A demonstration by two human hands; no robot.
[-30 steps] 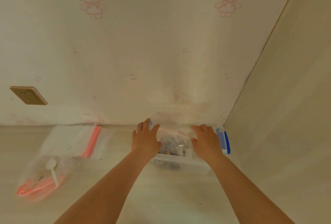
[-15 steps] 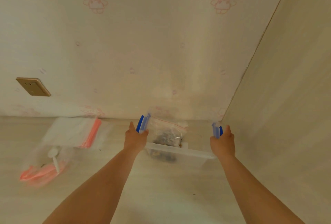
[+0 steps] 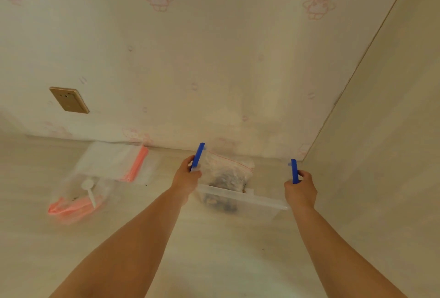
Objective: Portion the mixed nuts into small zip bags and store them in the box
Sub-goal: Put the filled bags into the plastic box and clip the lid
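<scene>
Both hands have left the box top for its blue end latches: left hand [image 3: 184, 177] grasps one, right hand [image 3: 300, 187] the other. Box [image 3: 240, 199], holding a nut bag [image 3: 226, 171], sits near the counter's back right corner. Press both latches evenly. No readable writing.

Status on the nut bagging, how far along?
Done: a filled zip bag of nuts sits in the clear box. In hand: left hand and right hand each grip a raised blue latch. Left: no lid visible on the box; spare bags and scoop bag lie beside it.
</scene>
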